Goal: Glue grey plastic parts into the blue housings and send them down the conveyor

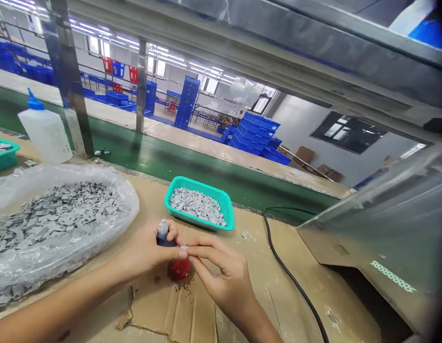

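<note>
Bright overhead strip lights; glare on green belt (145, 159); right edge blurred.

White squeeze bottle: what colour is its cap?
The cap is blue, clearest in the head view.

Blue crates (255, 131) stand beyond the green belt (155, 159).

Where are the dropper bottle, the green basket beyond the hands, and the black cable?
Dropper bottle (165, 239): head view, on its dark body.
Green basket (230, 220): head view, on its right rim.
Black cable (289, 275): head view, midway along it.
</note>
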Demonstrator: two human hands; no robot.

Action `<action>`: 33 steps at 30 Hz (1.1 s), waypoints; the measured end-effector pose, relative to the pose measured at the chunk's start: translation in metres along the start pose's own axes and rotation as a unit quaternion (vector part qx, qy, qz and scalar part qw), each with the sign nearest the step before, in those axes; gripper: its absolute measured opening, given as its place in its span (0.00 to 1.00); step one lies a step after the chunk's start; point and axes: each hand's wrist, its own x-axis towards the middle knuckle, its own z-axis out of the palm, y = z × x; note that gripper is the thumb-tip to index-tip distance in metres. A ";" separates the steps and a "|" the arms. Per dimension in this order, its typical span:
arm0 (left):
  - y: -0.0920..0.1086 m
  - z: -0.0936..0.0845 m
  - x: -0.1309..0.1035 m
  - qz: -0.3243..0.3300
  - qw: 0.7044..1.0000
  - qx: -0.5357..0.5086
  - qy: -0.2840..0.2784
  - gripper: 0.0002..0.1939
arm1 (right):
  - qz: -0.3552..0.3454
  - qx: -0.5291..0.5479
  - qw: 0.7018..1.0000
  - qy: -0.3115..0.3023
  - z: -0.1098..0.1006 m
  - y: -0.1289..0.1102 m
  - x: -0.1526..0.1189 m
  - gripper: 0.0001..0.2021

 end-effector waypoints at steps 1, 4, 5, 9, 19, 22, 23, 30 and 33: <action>-0.003 0.000 0.000 -0.007 1.000 -0.024 0.003 0.18 | -0.004 -0.005 1.000 -0.006 0.000 0.000 -0.001 0.10; -0.012 0.003 0.000 -0.030 0.995 -0.094 -0.008 0.18 | -0.006 -0.026 0.999 -0.019 -0.002 0.002 -0.001 0.11; -0.015 0.003 0.001 -0.037 0.994 -0.104 -0.012 0.17 | 0.001 -0.030 0.999 -0.024 -0.003 0.003 -0.001 0.11; -0.021 -0.009 0.002 -0.042 0.995 -0.076 0.042 0.11 | 0.078 -0.029 0.995 -0.048 -0.004 0.016 -0.010 0.08; -0.012 -0.036 0.006 0.004 0.992 -0.095 0.085 0.11 | 0.122 0.018 0.987 -0.106 0.004 0.038 -0.016 0.09; -0.004 -0.034 0.005 -0.017 0.987 -0.114 0.111 0.11 | 0.096 0.010 0.988 -0.124 0.002 0.038 -0.014 0.09; -0.001 -0.033 0.005 -0.024 0.985 -0.119 0.121 0.11 | 0.083 0.006 0.988 -0.129 0.002 0.038 -0.014 0.10; -0.001 -0.034 0.005 -0.046 0.986 -0.115 0.111 0.11 | 0.009 -0.039 0.993 -0.113 0.004 0.037 -0.015 0.11; -0.003 -0.037 0.006 -0.046 0.994 -0.039 0.095 0.12 | -0.001 -0.052 0.992 -0.113 0.004 0.036 -0.014 0.11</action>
